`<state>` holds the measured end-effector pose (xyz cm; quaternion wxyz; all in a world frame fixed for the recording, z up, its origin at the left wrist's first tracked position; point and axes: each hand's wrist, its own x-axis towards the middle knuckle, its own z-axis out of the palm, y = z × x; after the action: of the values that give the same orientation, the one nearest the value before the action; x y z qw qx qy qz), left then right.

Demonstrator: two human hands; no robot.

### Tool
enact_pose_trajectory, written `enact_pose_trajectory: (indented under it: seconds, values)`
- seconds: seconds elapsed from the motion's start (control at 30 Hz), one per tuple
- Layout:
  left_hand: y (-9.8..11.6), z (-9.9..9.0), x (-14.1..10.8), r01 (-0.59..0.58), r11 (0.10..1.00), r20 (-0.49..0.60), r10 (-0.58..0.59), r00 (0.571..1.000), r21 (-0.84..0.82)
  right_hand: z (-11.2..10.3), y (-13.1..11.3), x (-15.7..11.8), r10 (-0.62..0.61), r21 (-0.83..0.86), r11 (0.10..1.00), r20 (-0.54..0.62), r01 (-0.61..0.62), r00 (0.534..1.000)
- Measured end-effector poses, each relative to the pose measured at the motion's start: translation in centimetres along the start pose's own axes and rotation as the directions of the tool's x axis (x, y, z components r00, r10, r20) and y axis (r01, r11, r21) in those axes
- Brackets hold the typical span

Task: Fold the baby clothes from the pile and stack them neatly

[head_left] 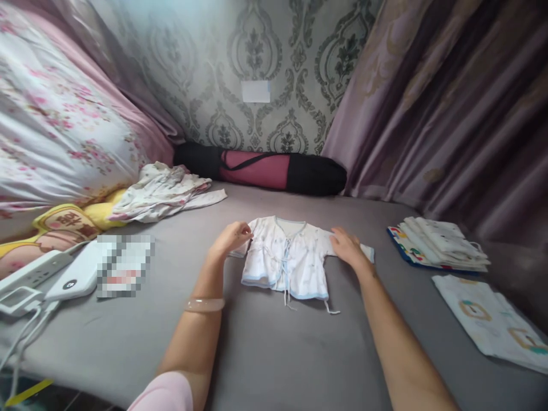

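Observation:
A small white shirt (pixel 303 262) with light blue trim and tie strings lies spread on the grey sheet, its front facing up. At its left shoulder and sleeve, my left hand (pixel 236 237) has its fingers curled together on the cloth. My right hand (pixel 346 246) rests over the other sleeve with its fingers stretched out, and the cuff shows beyond the wrist. Part of each sleeve is hidden under the hands. The strings hang below the shirt's hem onto the sheet.
Folded cloths (pixel 445 242) and a patterned white cloth (pixel 483 314) lie at the right. A crumpled garment (pixel 160 191), power strip (pixel 38 268) and white power bank (pixel 81 271) are at the left. A black and red long bag (pixel 257 170) lies by the wall.

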<state>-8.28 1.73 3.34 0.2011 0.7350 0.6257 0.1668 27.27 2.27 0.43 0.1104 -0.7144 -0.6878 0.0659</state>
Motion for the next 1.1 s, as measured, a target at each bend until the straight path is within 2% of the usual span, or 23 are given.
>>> enact_pose_trajectory:
  seconds: [0.1,0.2,0.3,0.4,0.5,0.63,0.87,1.03,1.1]
  values:
    - [-0.6,-1.1,-0.7,0.118,0.993,0.093,-0.119,0.988,0.012,0.1,-4.3,0.8,-0.144,0.003,0.99,0.084,0.144,0.986]
    - [-0.8,-1.7,-1.1,0.197,0.978,0.162,-0.204,0.965,0.062,0.5,-8.8,1.7,-0.236,0.038,0.972,0.136,0.233,0.962]
    - [-1.1,-1.3,-1.1,0.223,0.969,0.212,-0.241,0.947,0.105,1.5,-12.3,2.6,-0.167,0.02,0.986,0.145,0.166,0.975]
    - [-1.6,-0.5,-0.7,0.218,0.967,0.263,-0.246,0.933,0.134,2.6,-14.5,3.3,-0.049,-0.028,0.998,0.152,0.054,0.987]
    - [-1.7,-0.2,-0.5,0.212,0.965,0.262,-0.247,0.933,0.156,3.2,-15.4,3.6,-0.011,-0.055,0.998,0.172,0.021,0.985]
    - [-1.1,-0.4,-0.6,0.218,0.958,0.289,-0.266,0.92,0.186,3.0,-15.4,3.8,0.003,-0.053,0.999,0.202,0.008,0.979]
    - [-0.5,-0.9,-0.7,0.227,0.951,0.321,-0.286,0.903,0.21,3.0,-14.9,3.4,0.082,-0.106,0.992,0.158,-0.065,0.984]
    - [-0.8,-0.9,-0.8,0.19,0.957,0.347,-0.258,0.902,0.218,3.7,-14.8,3.9,-0.034,-0.043,0.998,0.108,0.038,0.994]
    - [-1.0,-0.9,-0.8,0.177,0.953,0.346,-0.257,0.902,0.246,3.9,-15.0,4.5,-0.05,-0.009,0.999,0.132,0.052,0.99]
